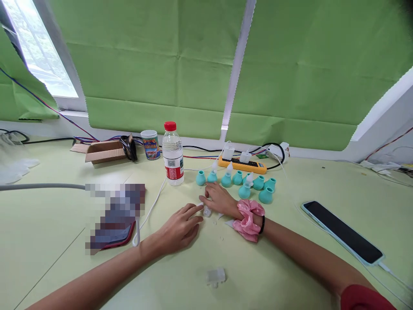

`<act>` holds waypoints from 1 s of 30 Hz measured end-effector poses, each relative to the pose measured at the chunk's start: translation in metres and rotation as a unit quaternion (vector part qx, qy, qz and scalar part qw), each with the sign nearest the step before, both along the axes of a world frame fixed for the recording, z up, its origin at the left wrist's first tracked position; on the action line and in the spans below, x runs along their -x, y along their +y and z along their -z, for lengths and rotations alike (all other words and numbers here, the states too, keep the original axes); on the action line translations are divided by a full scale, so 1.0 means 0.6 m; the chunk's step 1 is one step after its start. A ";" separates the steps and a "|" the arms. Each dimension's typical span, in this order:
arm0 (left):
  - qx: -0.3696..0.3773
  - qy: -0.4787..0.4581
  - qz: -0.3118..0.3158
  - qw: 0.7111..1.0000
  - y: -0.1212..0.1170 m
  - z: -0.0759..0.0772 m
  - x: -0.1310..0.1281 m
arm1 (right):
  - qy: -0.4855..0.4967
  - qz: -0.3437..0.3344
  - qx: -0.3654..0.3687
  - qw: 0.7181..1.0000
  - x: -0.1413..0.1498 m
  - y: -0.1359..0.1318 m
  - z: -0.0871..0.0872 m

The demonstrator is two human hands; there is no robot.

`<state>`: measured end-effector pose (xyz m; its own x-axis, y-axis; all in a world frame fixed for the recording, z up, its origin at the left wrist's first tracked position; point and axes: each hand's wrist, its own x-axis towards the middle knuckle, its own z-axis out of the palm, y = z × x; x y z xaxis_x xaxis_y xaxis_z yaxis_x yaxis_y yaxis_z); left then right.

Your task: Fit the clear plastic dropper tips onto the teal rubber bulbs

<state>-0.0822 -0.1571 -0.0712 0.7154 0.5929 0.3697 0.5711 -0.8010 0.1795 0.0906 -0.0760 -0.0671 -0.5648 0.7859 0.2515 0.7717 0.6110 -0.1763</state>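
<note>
My left hand [180, 226] lies on the pale green table [290, 267], fingers stretched toward a small clear plastic piece [207, 211]. My right hand [218, 198], with a pink scrunchie [248, 218] on the wrist, rests palm down beside that piece, fingers curled over small clear parts I cannot make out. Just beyond my right hand stand several teal rubber bulbs [258, 184], some with white nozzles.
A water bottle with a red cap [172, 154] stands behind the hands, a can [150, 145] and a cardboard box [105, 151] further left. A yellow power strip [242, 164] lies at the back. A phone [343, 231] charges at right; a clear plastic clip [216, 276] lies near me.
</note>
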 end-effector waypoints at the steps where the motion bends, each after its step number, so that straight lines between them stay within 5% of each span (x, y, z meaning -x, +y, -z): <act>1: -0.001 0.002 -0.002 1.000 0.000 0.000 0.000 | -0.008 0.002 0.003 1.000 0.002 0.003 0.000; 25: -0.005 0.017 -0.013 1.000 -0.004 -0.006 -0.004 | 0.000 0.004 -0.015 1.000 -0.002 0.009 0.005; 30: -0.007 0.009 -0.009 1.000 -0.004 -0.007 -0.004 | 0.035 -0.044 -0.038 0.998 0.002 0.003 0.002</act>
<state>-0.0799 -0.1594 -0.0671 0.7111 0.6011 0.3647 0.5889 -0.7926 0.1581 0.0895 -0.0745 -0.0684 -0.6090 0.7121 0.3493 0.7024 0.6888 -0.1795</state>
